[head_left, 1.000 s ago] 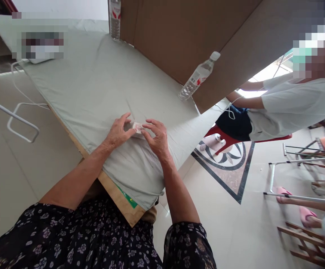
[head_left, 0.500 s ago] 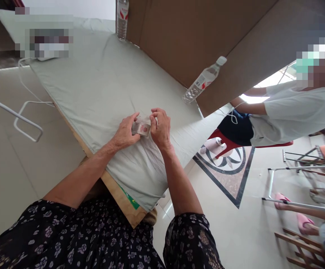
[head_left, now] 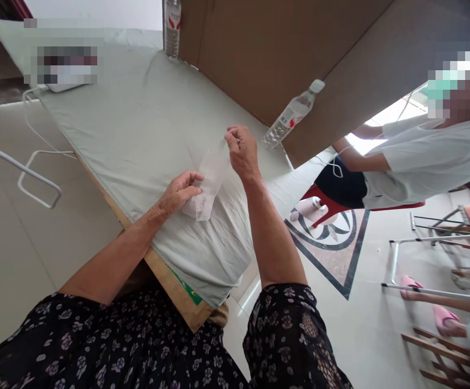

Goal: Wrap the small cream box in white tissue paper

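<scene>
A thin, whitish, see-through sheet stretches between my hands over the table's near corner; I cannot make out whether it is film or tissue. My left hand grips its lower left edge, thumb and fingers closing on it. At the sheet's far upper end, my right hand is closed in a pinch, with the faint material reaching its fingertips. The pale grey-green cloth under them is wrinkled near the front.
A clear water bottle stands right of my right hand, against a large brown cardboard panel. Another bottle is at the far edge. A person in a white shirt sits to the right. A wooden board edge shows at the front.
My right hand has moved up and right, away from my left. The small folded piece with red print no longer shows; a longer whitish sheet spans the gap.
</scene>
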`<state>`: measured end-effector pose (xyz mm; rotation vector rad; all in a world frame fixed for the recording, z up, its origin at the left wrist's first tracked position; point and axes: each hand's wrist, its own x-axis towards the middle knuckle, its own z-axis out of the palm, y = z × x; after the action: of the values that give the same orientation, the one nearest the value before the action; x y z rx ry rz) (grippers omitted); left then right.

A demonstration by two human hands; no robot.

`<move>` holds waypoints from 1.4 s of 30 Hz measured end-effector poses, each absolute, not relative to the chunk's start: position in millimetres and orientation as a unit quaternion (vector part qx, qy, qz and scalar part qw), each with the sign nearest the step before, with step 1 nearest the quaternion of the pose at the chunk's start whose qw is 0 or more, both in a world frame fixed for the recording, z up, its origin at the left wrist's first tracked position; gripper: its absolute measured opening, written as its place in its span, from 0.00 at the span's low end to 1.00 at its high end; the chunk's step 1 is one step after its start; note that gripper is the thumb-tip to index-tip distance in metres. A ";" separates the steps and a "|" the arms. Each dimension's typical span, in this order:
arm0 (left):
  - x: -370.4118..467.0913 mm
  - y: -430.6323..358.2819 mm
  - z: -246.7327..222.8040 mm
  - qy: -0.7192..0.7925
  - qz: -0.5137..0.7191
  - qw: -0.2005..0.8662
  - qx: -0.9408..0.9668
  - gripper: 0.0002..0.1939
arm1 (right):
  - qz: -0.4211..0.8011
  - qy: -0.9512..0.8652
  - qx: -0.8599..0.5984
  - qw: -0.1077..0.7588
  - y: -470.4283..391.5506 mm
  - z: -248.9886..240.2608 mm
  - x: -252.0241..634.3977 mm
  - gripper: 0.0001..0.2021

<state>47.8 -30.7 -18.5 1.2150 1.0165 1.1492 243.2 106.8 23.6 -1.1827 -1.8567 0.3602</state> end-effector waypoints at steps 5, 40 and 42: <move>50.6 -29.5 -18.2 0.438 0.496 0.573 0.484 0.33 | 0.172 -0.635 -0.533 0.532 53.8 17.1 246.1 0.13; 11.9 -2.3 -44.2 0.701 0.473 0.159 0.511 0.09 | 0.220 -0.518 -0.617 0.549 34.2 -57.3 268.7 0.13; 14.5 -6.3 -40.9 0.696 0.489 0.153 0.503 0.16 | 0.186 -0.521 -0.621 0.555 25.6 -49.6 268.7 0.15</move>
<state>14.5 -6.3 -40.9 1.4422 1.9961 1.4022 268.7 25.6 -49.6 -1.4663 -1.2318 0.4395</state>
